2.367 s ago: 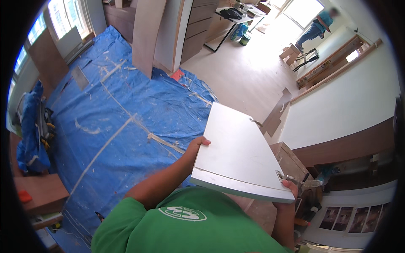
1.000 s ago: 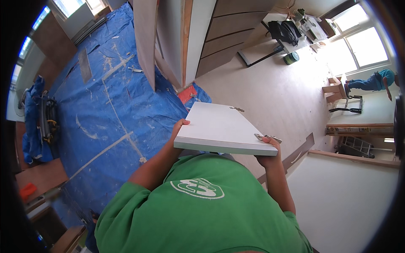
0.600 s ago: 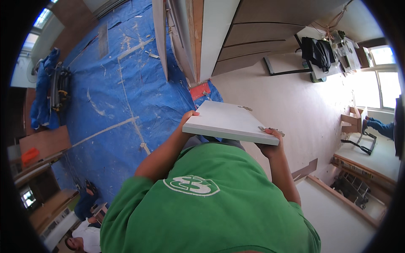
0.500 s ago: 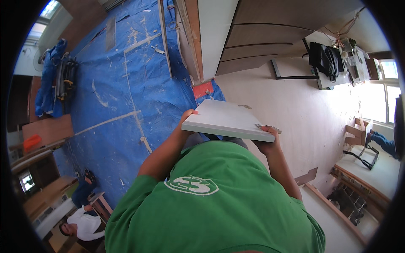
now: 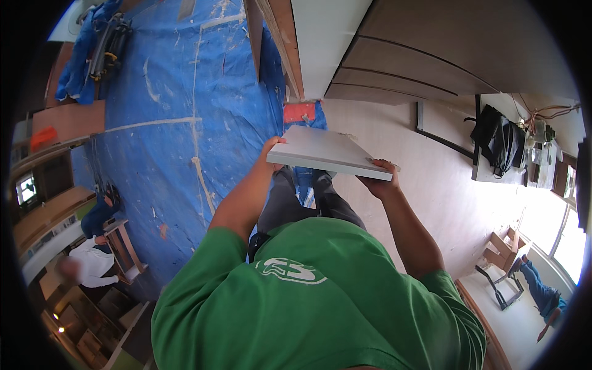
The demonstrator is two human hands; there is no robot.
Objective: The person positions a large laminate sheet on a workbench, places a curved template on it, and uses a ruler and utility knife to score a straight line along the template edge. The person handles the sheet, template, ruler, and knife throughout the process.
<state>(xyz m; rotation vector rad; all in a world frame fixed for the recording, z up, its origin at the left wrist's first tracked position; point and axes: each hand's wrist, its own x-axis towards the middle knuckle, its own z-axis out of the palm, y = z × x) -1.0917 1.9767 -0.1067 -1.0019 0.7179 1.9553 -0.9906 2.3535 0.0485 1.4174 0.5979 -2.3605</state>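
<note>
A flat white-grey cabinet door [image 5: 327,148] is held out level in front of my body, above my legs. My left hand [image 5: 274,149] grips its left edge, with the thumb over the top face. At its right edge my right hand [image 5: 383,174] is closed round the near corner, thumb on top beside a metal hinge [image 5: 372,161]. Another hinge [image 5: 347,135] shows farther along that same side. The fingers under the door are hidden.
Blue sheeting [image 5: 166,154] covers the floor on the left, with a red patch [image 5: 300,112] ahead. Brown cabinet fronts [image 5: 419,61] stand ahead right, near a black bag [image 5: 498,139]. A person [image 5: 92,262] is at lower left, another person's jeans-clad leg [image 5: 536,287] at right.
The room has shifted in view as I move forward and turn slightly. Both hands keep hold of the cabinet door, which sits a little higher in view; more of my legs shows.
</note>
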